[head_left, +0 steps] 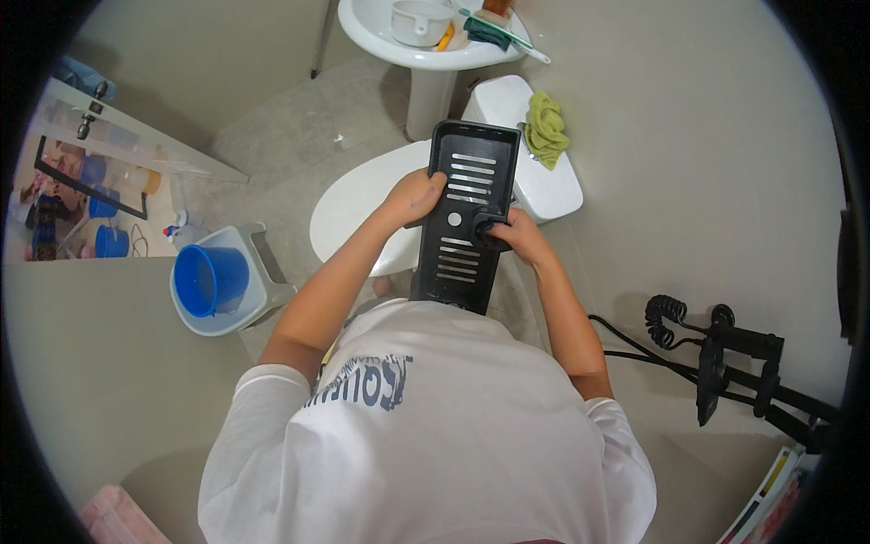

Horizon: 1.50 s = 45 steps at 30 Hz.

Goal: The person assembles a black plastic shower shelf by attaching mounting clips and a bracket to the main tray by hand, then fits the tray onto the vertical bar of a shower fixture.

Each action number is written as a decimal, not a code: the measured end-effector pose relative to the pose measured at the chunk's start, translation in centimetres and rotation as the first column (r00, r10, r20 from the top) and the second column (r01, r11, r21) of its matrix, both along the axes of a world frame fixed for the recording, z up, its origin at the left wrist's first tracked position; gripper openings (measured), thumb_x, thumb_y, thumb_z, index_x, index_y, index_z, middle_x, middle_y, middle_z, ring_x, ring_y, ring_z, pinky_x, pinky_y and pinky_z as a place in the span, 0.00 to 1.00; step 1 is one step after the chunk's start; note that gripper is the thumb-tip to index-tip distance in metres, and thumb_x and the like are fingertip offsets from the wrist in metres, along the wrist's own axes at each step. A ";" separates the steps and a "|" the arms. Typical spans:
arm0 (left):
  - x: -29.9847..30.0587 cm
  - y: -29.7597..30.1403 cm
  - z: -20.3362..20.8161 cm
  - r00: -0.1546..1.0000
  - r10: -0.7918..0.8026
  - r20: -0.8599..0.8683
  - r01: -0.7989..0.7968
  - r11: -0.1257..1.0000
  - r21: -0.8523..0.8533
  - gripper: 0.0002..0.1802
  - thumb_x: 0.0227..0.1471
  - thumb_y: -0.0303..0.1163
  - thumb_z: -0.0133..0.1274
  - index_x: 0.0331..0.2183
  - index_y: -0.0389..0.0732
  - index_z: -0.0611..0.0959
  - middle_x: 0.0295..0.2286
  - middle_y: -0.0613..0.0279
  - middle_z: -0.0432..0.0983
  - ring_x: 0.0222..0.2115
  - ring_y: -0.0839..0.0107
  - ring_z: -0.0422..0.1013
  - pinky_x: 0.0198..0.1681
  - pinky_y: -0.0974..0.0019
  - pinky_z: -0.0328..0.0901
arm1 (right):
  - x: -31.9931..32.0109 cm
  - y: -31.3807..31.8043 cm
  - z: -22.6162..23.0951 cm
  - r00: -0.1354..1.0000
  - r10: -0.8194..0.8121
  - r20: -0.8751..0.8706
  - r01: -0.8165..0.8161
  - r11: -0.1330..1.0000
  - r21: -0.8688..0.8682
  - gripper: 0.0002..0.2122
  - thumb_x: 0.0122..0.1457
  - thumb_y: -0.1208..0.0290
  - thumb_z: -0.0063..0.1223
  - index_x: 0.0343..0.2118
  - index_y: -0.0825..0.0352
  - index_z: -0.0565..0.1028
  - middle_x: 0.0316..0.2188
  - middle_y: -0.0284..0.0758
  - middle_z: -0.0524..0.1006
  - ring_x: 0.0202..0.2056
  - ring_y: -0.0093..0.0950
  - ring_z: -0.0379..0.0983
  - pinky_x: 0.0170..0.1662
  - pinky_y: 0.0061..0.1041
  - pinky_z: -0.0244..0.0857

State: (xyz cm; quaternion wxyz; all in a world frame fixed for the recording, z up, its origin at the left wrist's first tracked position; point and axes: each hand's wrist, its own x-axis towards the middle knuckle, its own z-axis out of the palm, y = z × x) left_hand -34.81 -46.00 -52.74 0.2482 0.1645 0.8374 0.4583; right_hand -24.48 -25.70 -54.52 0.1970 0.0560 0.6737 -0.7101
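A long black slotted shelf tray [471, 218] with a raised rim is held up in front of my body, over the toilet. Its near end reaches my shirt. My left hand [417, 197] grips the left edge, fingers curled behind and thumb on top. On the right edge, my right hand [521, 238] is closed around a rounded holder part that juts from the tray. Just beyond and below lies the white toilet lid [349, 213], closed and partly covered by the tray and my left arm.
The toilet tank [557, 195] carries a green cloth [546, 130]. On the sink [372, 32] are a white dipper [420, 22], a green cloth and a brush [526, 45]. At left, a blue bucket [210, 279] sits on a white stool [258, 290]. A black shower fixture [725, 354] is at right.
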 end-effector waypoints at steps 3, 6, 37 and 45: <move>-0.9 0.2 -2.4 0.997 -0.066 0.035 0.066 0.998 -0.002 0.27 0.48 0.42 0.31 0.29 0.27 0.76 0.27 0.36 0.72 0.31 0.48 0.70 0.38 0.59 0.62 | 0.6 0.9 -1.5 1.000 -0.002 0.001 0.003 0.989 -0.151 0.13 0.48 0.76 0.52 0.38 0.69 0.72 0.36 0.30 0.74 0.37 0.19 0.68 0.44 0.19 0.59; -1.1 0.2 -5.0 0.994 -0.106 0.024 0.102 0.987 0.122 0.27 0.48 0.42 0.31 0.30 0.27 0.76 0.25 0.38 0.72 0.29 0.51 0.70 0.37 0.60 0.62 | 1.1 0.5 -1.5 1.000 -0.024 -0.006 0.022 0.988 -0.153 0.11 0.49 0.73 0.53 0.37 0.69 0.73 0.35 0.30 0.74 0.36 0.19 0.68 0.44 0.18 0.59; -0.5 0.4 -3.5 0.914 0.002 0.406 -0.119 0.957 0.264 0.25 0.46 0.40 0.36 0.35 0.28 0.75 0.29 0.50 0.74 0.29 0.65 0.70 0.36 0.66 0.63 | -1.0 -0.7 -1.3 0.994 0.081 0.072 -0.076 0.995 -0.071 0.22 0.44 0.72 0.60 0.44 0.68 0.69 0.40 0.32 0.72 0.42 0.24 0.67 0.47 0.22 0.59; -0.4 -1.5 -2.4 0.916 0.026 0.399 -0.141 0.955 0.261 0.25 0.46 0.42 0.38 0.36 0.29 0.74 0.30 0.54 0.73 0.29 0.69 0.68 0.36 0.71 0.61 | -0.6 1.0 -2.7 0.975 0.078 0.210 0.006 0.928 -0.373 0.17 0.55 0.64 0.48 0.45 0.69 0.68 0.37 0.35 0.74 0.41 0.24 0.69 0.44 0.27 0.63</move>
